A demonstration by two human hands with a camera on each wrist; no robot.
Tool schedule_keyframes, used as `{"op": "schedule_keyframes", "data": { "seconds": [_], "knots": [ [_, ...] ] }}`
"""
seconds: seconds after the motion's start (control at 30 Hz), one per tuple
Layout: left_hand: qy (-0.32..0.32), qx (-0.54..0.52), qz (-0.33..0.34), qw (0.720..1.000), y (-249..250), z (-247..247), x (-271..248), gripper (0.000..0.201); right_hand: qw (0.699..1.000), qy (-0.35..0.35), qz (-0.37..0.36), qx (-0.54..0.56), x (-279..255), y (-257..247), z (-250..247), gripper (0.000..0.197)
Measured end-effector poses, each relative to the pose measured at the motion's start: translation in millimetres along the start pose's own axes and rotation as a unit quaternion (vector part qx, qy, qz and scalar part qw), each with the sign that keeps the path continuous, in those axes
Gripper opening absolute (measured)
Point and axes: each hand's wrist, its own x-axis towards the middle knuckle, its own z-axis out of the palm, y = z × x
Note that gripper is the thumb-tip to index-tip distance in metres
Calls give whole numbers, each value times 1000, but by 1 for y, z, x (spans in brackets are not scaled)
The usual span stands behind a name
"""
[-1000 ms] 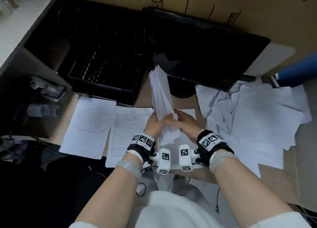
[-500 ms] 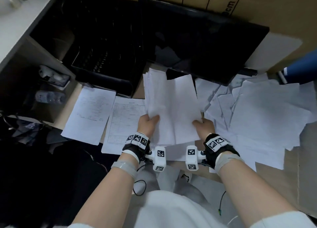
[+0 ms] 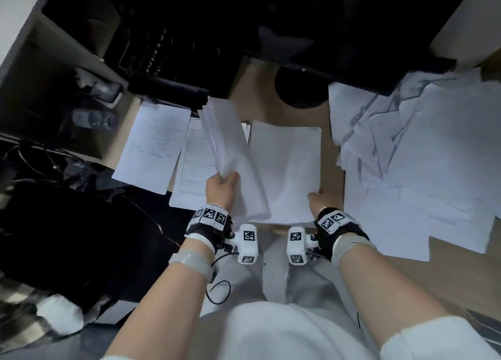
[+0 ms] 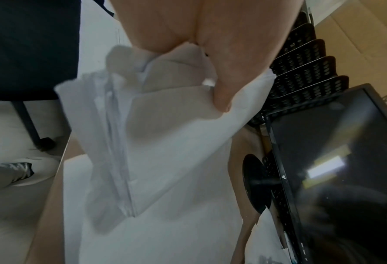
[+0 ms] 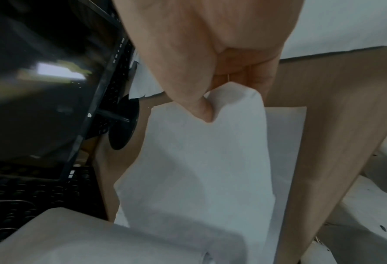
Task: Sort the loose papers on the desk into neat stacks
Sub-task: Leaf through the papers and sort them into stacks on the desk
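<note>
The wooden tabletop (image 3: pixel 279 88) carries everything, and its biggest load is the loose heap of white sheets (image 3: pixel 423 156) sprawled on the right, overlapping at all angles. Behind stand the dark flat monitor (image 3: pixel 339 34) on its round black foot (image 3: pixel 298 88) and a black perforated paper tray (image 3: pixel 162 47); both hem in the far edge. Two printed sheets (image 3: pixel 154 145) lie flat on the left. In the middle, the thick white bundle of papers (image 3: pixel 230 156) stands tilted in the left hand (image 3: pixel 221 187), whose grip is clenched around its lower edge. The right hand (image 3: pixel 320 199) pinches the near corner of a single white sheet (image 3: pixel 287 169) lying over the small pile there. Paper like this is probably light, limp and slippery, so corners and edges look the best hold.
</note>
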Motion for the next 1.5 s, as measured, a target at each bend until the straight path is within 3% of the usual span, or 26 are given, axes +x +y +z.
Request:
{"op": "schedule_keyframes", "data": {
  "seconds": [0.27,0.4,0.43,0.5,0.6,0.7,0.9,1.03,1.1,1.17,1.3,1.5],
  "knots": [
    [-39,-5,19,999,6,-19,31,21,998,1,58,1,-2,-19,15,42],
    [-80,-22,23,996,12,-20,38,15,994,61,82,25,-5,-29,14,76],
    [-92,-23,22,995,14,-18,38,15,995,78,64,23,-7,-33,12,77],
    [-113,-29,27,993,18,-14,38,17,995,65,-18,80,-19,-50,7,59],
    [-145,-28,51,988,29,-5,29,26,957,-90,-145,232,-43,-83,0,47],
    [-180,-62,45,981,38,5,16,42,939,-138,-238,205,-57,-103,-6,56],
    [-183,-149,2,972,47,9,-9,34,931,-172,-263,184,-60,-100,-24,68],
    [-187,-70,70,977,42,20,-27,26,928,-193,-263,178,-65,-89,-30,95],
    [-175,-21,102,979,39,25,-34,13,931,-190,-257,174,-67,-82,-32,89],
    [-154,12,107,982,31,27,-34,13,942,-169,-235,171,-66,-75,-33,75],
    [-96,3,67,993,14,21,-32,30,973,-50,-189,119,-57,-58,-43,17],
    [-80,-54,33,995,-2,12,-33,11,984,-3,-157,83,-50,-33,-49,19]
  ]
}}
